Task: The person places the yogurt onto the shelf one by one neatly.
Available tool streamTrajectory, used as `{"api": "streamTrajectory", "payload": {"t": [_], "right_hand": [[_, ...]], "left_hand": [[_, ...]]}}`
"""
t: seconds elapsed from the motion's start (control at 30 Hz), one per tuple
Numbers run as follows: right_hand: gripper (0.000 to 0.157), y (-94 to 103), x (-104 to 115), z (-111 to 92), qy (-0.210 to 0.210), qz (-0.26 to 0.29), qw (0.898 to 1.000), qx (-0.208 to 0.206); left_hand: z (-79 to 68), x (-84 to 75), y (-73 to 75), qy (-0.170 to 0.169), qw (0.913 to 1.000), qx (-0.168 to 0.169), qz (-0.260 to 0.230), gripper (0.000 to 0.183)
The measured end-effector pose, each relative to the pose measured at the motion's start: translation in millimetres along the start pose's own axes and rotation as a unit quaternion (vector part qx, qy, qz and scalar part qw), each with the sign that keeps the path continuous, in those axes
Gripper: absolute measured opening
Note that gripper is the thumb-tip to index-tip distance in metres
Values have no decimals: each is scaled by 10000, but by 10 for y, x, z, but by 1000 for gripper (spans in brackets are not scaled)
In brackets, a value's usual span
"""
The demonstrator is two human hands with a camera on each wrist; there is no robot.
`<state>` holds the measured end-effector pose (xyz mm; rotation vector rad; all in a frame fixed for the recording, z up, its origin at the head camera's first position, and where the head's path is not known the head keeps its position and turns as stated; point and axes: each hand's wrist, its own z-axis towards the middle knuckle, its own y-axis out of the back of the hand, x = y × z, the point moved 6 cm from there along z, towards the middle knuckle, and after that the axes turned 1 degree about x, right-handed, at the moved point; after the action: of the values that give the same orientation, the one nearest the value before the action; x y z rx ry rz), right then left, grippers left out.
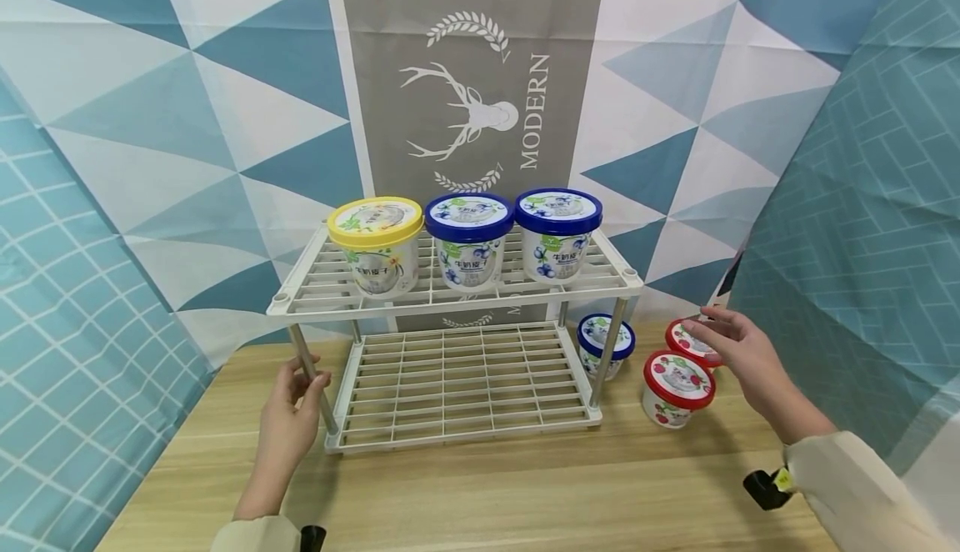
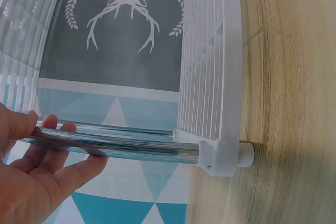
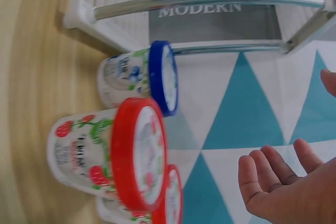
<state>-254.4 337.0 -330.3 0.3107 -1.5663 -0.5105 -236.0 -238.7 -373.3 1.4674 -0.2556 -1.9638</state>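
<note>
My left hand [image 1: 291, 410] holds the front left metal post [image 2: 131, 148] of a two-tier white rack [image 1: 457, 310], thumb on one side and fingers on the other. Over at the right, my right hand [image 1: 738, 356] hovers by two red-lidded tubs, its fingers loosely bent with nothing between them. The nearer red-lidded tub [image 1: 678, 389] stands upright on the table; the other red-lidded tub [image 1: 681, 337] is behind it, partly hidden by the hand in the head view. In the right wrist view, a gap shows between the right hand [image 3: 294, 187] and the tubs.
On the top shelf stand a yellow-lidded tub [image 1: 377, 252] and two blue-lidded tubs, one in the middle [image 1: 468, 243] and one at the right [image 1: 557, 239]. Another blue-lidded tub [image 1: 600, 348] sits on the table beside the rack's right posts. Patterned cloth [image 1: 660, 77] hangs behind.
</note>
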Motion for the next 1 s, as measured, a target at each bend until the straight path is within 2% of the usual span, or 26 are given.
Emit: {"api": "streamTrajectory", "payload": {"t": [0.47, 0.7, 1.0], "right_hand": [[86, -40, -358, -31, -589, 138, 9981, 104], [89, -21, -506, -26, -952, 385, 9947, 87], [93, -18, -699, -26, -1231, 186, 9922, 105]], "left_hand": [[-3, -20, -8, -130, 9998, -141, -70, 30], [-5, -18, -6, -118, 9999, -114, -50, 30], [-7, -4, -9, -171, 9998, -111, -41, 30]]}}
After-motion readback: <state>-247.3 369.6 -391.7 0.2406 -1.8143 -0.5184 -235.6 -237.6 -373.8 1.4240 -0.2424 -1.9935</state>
